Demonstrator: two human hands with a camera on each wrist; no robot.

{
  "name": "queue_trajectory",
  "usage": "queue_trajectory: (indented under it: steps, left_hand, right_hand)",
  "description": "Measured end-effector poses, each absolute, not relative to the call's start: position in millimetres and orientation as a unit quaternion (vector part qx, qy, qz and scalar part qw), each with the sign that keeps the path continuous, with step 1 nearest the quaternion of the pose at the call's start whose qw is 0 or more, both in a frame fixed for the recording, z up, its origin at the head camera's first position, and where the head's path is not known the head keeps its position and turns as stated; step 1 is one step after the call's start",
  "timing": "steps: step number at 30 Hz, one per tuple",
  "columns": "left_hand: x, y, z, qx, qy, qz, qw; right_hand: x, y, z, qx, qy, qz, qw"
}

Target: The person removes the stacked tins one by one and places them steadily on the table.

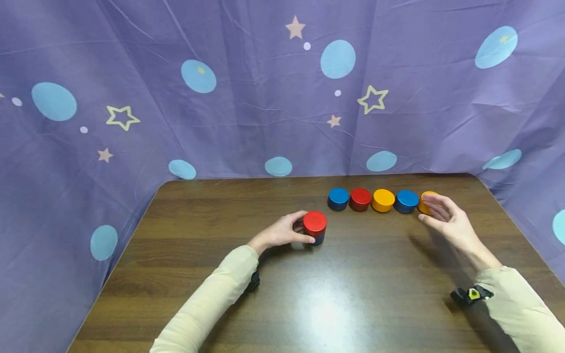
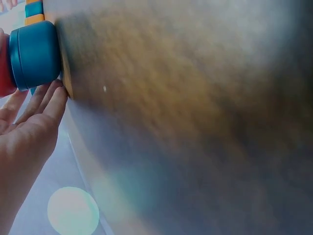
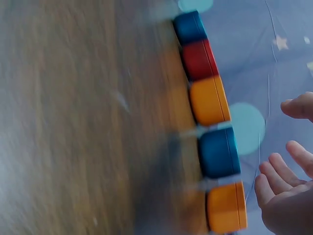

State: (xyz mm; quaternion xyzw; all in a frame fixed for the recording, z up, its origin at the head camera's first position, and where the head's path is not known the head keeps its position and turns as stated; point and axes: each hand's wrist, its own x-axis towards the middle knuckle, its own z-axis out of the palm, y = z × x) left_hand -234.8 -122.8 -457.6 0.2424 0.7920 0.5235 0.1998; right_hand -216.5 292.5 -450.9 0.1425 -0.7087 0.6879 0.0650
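Now the left hand (image 1: 282,231) has its grip curled round a small stack (image 1: 315,227), red puck on a blue one, steadying it on the worktop (image 1: 220,274). Over at the row's end, the right hand (image 1: 443,218) hovers loosely spread at the orange puck (image 1: 424,202), holding nothing. Only the left wrist view shows the stack's blue base (image 2: 35,54) clearly; the right wrist view shows fingers (image 3: 276,178) just clear of the orange puck.

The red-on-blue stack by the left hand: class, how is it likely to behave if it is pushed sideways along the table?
The red block sits loose on a blue block, so a high push may slide the top off. Both look rigid, smooth and glossy, so probably slippery on the polished table. Flat and squat, the pair seems unlikely to roll; a low push from the left hand should move it whole.
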Motion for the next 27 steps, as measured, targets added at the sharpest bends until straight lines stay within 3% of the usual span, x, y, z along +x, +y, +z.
queue_trajectory:
  steps: [5, 12, 20, 27]
  left_hand:
    - [-235.5, -126.2, -456.4, 0.240, 0.788, 0.531, 0.198]
    - [-237.5, -135.2, -453.2, 0.266, 0.866, 0.403, 0.132]
    - [-237.6, -134.3, -451.8, 0.277, 0.884, 0.337, 0.167]
    - [-241.7, -127.9, -455.7, 0.338, 0.865, 0.341, 0.145]
  right_hand:
    - [-212.8, 280.6, -447.9, 0.170, -0.745, 0.642, 0.059]
    - [-209.1, 268.2, -446.3, 0.195, -0.756, 0.623, 0.044]
    - [-206.4, 249.7, -453.3, 0.220, -0.726, 0.652, 0.018]
    - [-203.8, 239.1, -456.5, 0.226, -0.736, 0.638, 0.009]
